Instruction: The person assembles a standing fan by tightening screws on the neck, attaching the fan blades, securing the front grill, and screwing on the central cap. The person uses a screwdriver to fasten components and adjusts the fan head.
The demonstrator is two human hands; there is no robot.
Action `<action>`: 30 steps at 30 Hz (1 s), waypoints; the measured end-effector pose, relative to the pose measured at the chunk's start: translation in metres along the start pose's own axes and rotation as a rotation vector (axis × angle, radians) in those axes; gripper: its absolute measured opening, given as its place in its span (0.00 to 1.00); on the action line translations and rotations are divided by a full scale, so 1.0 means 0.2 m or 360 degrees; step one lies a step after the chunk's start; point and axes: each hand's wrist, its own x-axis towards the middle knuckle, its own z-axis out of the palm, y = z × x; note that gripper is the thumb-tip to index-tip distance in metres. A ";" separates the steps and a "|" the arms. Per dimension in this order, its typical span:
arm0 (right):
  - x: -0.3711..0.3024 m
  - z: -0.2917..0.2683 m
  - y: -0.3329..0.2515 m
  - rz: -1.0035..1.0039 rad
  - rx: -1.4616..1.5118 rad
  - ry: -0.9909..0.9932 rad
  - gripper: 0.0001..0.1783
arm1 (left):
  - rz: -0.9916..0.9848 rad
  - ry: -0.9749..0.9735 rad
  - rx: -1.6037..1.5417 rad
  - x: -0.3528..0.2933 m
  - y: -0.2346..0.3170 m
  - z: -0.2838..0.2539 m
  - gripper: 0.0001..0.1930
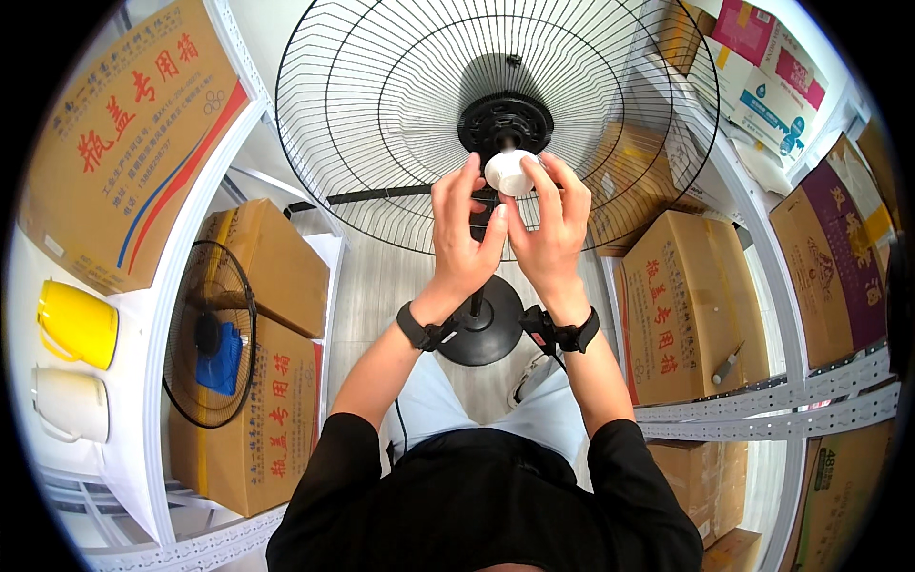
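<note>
A black stand fan fills the space before me, with its wire back guard and dark motor hub bare of blades. In front of the hub's shaft is a white round plastic nut, which my right hand holds by its right side and lower edge, between fingers and thumb. My left hand is raised at the nut's left, fingers curved and thumb apart; no firm grip shows there. Below the hands stands the fan's round black base on the floor, near my legs.
Metal shelves on both sides carry cardboard boxes. On the left are a round black guard with a blue piece, a yellow bucket and a white bucket. A grey-handled tool lies on a right-hand box.
</note>
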 end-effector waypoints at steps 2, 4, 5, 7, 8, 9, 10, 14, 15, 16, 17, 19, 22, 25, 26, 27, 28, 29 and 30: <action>0.00 -0.01 0.00 0.0007 -0.0005 -0.0019 0.31 | 0.0058 -0.0097 0.0098 0.03 0.00 -0.01 0.30; 0.00 -0.01 0.00 0.0012 0.0008 -0.0030 0.31 | 0.0093 -0.0150 0.0158 0.03 -0.01 -0.01 0.27; 0.00 -0.01 0.00 0.0017 0.0016 -0.0034 0.31 | 0.0076 -0.0130 0.0137 0.02 -0.03 -0.02 0.25; 0.00 0.00 0.00 0.0016 0.0012 -0.0038 0.31 | 0.0039 -0.0093 0.0098 -0.02 -0.05 -0.04 0.22; -0.01 0.01 0.00 0.0018 0.0013 -0.0041 0.31 | 0.0024 -0.0062 0.0061 -0.03 -0.06 -0.04 0.21; -0.01 0.01 0.00 0.0014 0.0006 -0.0026 0.31 | 0.0008 -0.0031 0.0026 -0.03 -0.08 -0.03 0.20; 0.00 0.01 0.00 0.0004 -0.0005 -0.0015 0.31 | -0.0008 0.0006 -0.0015 -0.02 -0.06 -0.03 0.18; 0.01 -0.01 0.00 0.0025 -0.0027 -0.0028 0.32 | 0.0018 -0.0066 0.0116 0.06 0.03 -0.02 0.18; 0.01 -0.02 0.00 0.0018 -0.0036 -0.0032 0.32 | 0.0054 -0.0113 0.0169 0.05 0.01 -0.01 0.17; 0.01 -0.01 0.00 0.0017 -0.0039 -0.0034 0.32 | 0.0018 -0.0074 0.0123 0.04 -0.01 -0.01 0.16; 0.01 -0.01 0.00 0.0014 -0.0044 -0.0035 0.32 | -0.0019 -0.0034 0.0076 0.02 -0.01 -0.01 0.16; 0.00 0.00 -0.01 0.0013 -0.0025 -0.0020 0.33 | -0.0084 -0.0083 0.0118 -0.02 -0.04 -0.03 0.14; -0.02 0.00 0.00 0.0030 -0.0030 0.0000 0.34 | -0.0019 0.0103 -0.0011 0.00 -0.04 -0.01 0.15; -0.01 -0.01 0.01 0.0053 -0.0027 0.0010 0.35 | -0.0053 0.0040 0.0047 0.07 0.03 -0.01 0.18; -0.01 -0.01 0.01 0.0063 -0.0017 0.0013 0.35 | -0.0067 -0.0007 0.0098 0.07 0.04 -0.01 0.18; -0.02 -0.01 0.01 0.0063 -0.0020 0.0000 0.35 | -0.0081 -0.0012 0.0105 0.06 0.04 -0.02 0.17; -0.01 -0.01 0.01 0.0057 -0.0029 -0.0007 0.35 | -0.0089 -0.0017 0.0105 0.06 0.03 -0.02 0.17; -0.01 -0.02 0.01 0.0052 -0.0038 -0.0015 0.35 | -0.0097 -0.0021 0.0106 0.04 0.01 -0.02 0.16; -0.01 -0.02 0.01 0.0049 -0.0039 -0.0015 0.35 | -0.0105 -0.0026 0.0106 0.02 -0.02 -0.02 0.16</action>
